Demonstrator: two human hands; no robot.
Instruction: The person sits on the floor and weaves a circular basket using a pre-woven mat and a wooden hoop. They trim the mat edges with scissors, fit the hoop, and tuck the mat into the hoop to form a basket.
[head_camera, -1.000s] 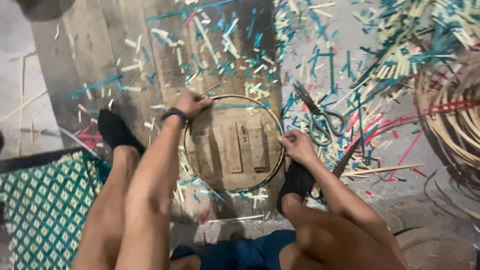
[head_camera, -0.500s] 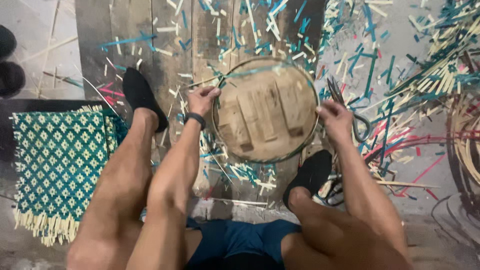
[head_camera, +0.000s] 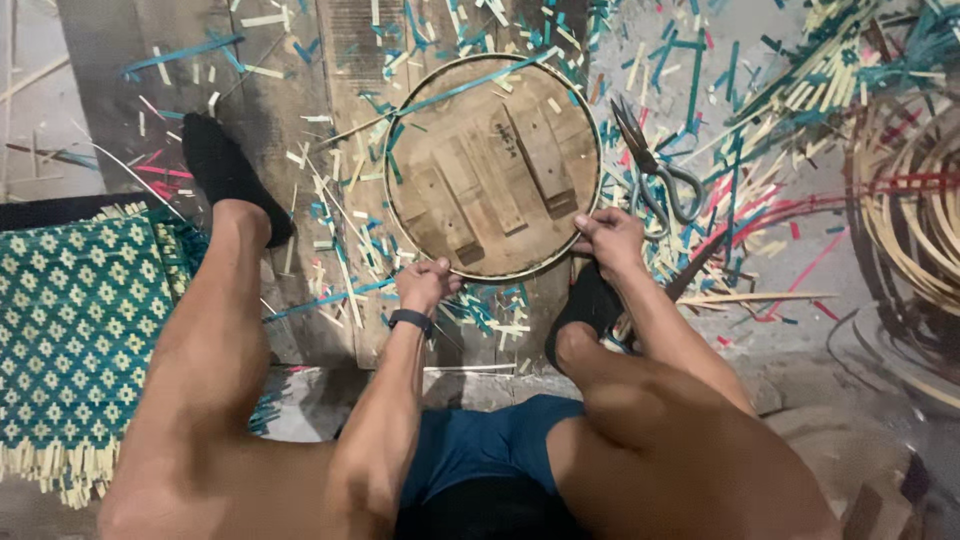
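While both hands grip its near edge, the round wooden form (head_camera: 495, 165) has come to lie flat on the plank floor (head_camera: 290, 120).
Compared with a second ago, the form sits square and centred ahead of the knees. Left hand (head_camera: 428, 283) pinches the thin hoop (head_camera: 400, 130) at the lower rim; right hand (head_camera: 610, 238) clasps the rim just beside the scissors (head_camera: 655, 170). Woven mat (head_camera: 75, 330) lies well apart.

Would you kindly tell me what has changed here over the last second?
Both hands slid round the hoop toward its near edge: the left hand from the far left rim, the right hand slightly. Both still grip the hoop on the round board. Scissors stay beside it.
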